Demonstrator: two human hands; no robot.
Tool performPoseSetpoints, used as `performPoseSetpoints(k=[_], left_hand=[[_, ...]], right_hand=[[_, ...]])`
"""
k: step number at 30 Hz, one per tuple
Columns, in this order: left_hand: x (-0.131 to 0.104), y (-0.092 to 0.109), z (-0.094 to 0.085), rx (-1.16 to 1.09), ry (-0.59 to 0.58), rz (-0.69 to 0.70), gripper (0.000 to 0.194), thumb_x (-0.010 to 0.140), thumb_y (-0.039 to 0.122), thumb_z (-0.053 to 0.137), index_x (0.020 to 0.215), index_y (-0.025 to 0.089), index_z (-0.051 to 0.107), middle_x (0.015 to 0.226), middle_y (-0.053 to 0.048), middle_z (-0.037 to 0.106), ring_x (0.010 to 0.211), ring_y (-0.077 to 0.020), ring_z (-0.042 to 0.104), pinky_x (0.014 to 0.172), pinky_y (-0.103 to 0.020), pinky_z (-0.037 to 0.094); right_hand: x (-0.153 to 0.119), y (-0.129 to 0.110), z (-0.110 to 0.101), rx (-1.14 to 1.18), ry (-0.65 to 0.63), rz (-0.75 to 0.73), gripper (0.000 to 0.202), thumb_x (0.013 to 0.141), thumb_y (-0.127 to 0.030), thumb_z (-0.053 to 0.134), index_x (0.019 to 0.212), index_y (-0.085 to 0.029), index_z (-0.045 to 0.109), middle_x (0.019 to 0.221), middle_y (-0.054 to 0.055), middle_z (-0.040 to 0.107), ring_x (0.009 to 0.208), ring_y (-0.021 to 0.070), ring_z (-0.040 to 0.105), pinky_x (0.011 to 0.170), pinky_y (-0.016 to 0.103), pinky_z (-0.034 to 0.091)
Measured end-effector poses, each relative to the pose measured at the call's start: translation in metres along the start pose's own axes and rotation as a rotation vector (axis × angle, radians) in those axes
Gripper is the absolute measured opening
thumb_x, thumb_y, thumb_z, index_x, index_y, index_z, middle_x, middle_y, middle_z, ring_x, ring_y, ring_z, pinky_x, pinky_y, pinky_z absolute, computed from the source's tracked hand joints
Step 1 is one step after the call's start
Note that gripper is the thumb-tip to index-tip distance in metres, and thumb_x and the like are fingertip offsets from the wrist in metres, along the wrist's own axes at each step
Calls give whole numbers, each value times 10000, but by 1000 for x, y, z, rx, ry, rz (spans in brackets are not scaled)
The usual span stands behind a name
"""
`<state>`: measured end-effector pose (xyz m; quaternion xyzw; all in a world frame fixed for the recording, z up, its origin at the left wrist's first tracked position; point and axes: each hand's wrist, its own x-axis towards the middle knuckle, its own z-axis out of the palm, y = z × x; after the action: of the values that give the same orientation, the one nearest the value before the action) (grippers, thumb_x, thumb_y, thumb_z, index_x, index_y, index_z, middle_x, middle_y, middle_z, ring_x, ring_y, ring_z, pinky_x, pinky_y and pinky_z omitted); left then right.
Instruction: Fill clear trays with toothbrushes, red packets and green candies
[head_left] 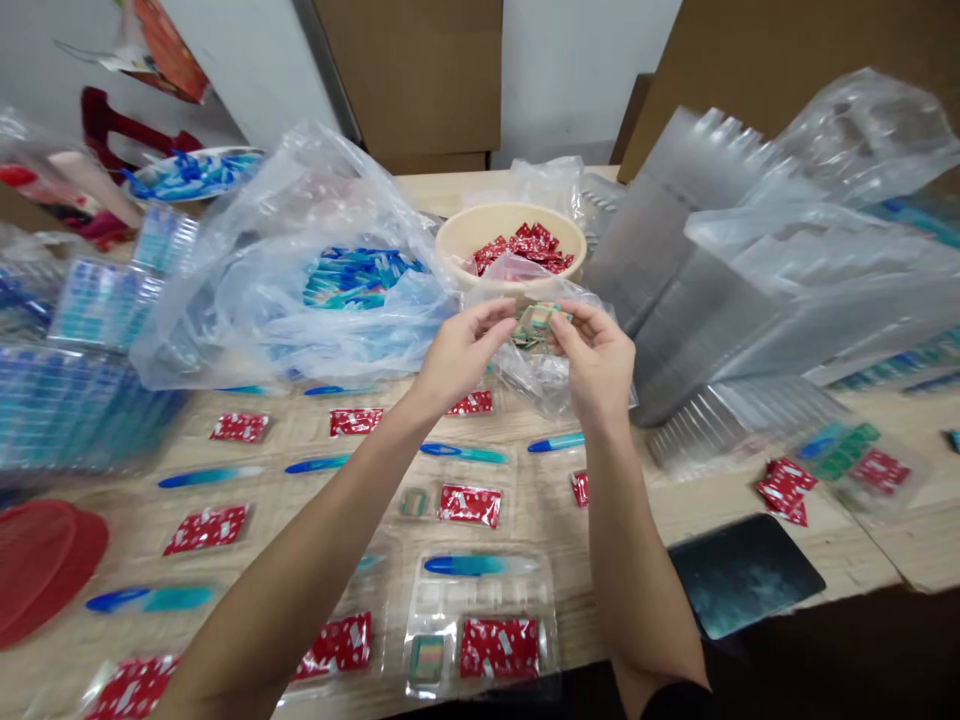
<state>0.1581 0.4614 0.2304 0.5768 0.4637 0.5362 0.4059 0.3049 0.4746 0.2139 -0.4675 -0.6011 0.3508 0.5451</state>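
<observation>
My right hand [598,355] pinches a small striped square piece [541,317] between thumb and fingers, above a clear plastic bag with more such pieces in it. To its left, my left hand [469,350] has its thumb and fingers apart and holds nothing I can see. Below my arms lie rows of clear blister trays. One front tray [484,592] contains a blue-and-teal pen [480,566], a red spotted packet [499,648] and a striped square [427,660]. My forearms hide parts of other trays.
A cream bowl [450,235] of red packets stands behind my hands. A large plastic bag [262,330] of blue pens lies left of it. Stacked clear trays [675,250] rise at right. A dark tablet-like slab [746,575] and red basket [49,560] flank the trays.
</observation>
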Motion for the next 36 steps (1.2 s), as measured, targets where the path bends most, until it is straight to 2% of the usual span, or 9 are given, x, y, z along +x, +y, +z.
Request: performPoseSetpoints(k=[3,6,11,15,19,23,26,32,36], left_hand=[[10,-3,10,-97,-37,-20,136,824,146,603,937,145,679,971,-40,714,868,-144,663,798,-292,555],[11,-3,12,-125,-14,-5,69,820,144,614,823,139,683,851,-21,711,763,-123,652,728,-262,552],[6,-1,12,-15,59,42,90,807,136,642,823,156,729,776,-5,705,702,-121,629,723,-264,529],[2,-2,15,6,138,89,122,831,136,629,881,182,731,820,2,718,708,-114,644,736,-259,533],[1,-3,20,-62,149,106,111,859,134,600,872,172,703,854,-3,720,743,-104,671,767,-252,552],[1,-5,22,-87,116,175,38,833,189,657,859,177,683,874,-8,725,782,-117,688,778,-256,569],[2,-8,22,-78,144,232,79,787,223,718,841,192,670,859,0,726,771,-119,686,750,-240,575],[14,-19,13,-110,207,170,59,845,258,658,869,205,668,850,5,713,726,-105,671,683,-223,574],[17,-16,9,-89,155,142,29,828,220,670,829,193,680,820,5,713,710,-100,663,685,-215,571]], right_hand=[[2,-2,-2,32,-8,12,256,892,-350,544,1089,-204,620,1028,57,693,824,138,658,739,274,555],[1,-4,-6,47,-49,-1,275,889,-347,561,1118,-211,627,1042,47,690,845,144,661,776,295,560],[1,-6,-8,-10,-125,13,274,899,-357,550,1120,-226,645,1032,30,693,884,156,664,815,323,565],[0,-7,-4,19,-118,26,226,896,-296,554,1095,-228,637,1008,25,695,877,148,667,806,307,573],[0,-4,-2,79,-100,1,180,873,-240,573,1042,-212,627,969,16,687,836,127,664,779,279,569],[2,5,1,181,-83,-84,160,848,-300,613,985,-219,623,917,2,680,777,120,655,715,272,568],[5,11,2,244,-76,-144,181,816,-347,658,948,-228,623,889,-8,679,725,112,641,678,270,564],[5,9,-4,251,-53,-153,188,827,-389,657,933,-239,617,857,-13,671,697,101,636,667,265,554],[4,4,-7,270,-125,-114,251,807,-422,679,959,-229,626,829,-14,674,696,99,642,668,256,557]])
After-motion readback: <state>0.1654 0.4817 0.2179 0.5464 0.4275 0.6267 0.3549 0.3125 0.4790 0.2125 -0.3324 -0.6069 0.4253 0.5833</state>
